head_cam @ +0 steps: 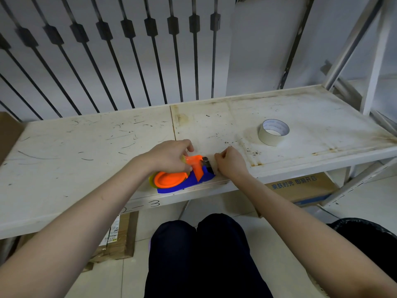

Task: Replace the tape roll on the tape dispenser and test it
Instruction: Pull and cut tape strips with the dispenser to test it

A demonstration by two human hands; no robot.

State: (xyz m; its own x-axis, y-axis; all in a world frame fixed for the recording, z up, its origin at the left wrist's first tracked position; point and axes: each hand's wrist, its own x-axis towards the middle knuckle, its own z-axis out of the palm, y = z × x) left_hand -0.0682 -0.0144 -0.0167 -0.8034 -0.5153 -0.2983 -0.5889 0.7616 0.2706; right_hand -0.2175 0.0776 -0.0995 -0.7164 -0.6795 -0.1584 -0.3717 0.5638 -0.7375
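blue-and-orange plastic tape dispenser [184, 179] sits at the near edge of your scuffed white shelf [86, 147]. your left hand [169, 157] is closed over its top; your right hand [231, 163] is pinched shut beside the cutter, on what i cannot tell. this looks like the test pull: next, draw across the blade. farther off, the beige tape roll [273, 132] lies untouched.

Head-worn wide view, looking forward and down, shelf [86, 147] close
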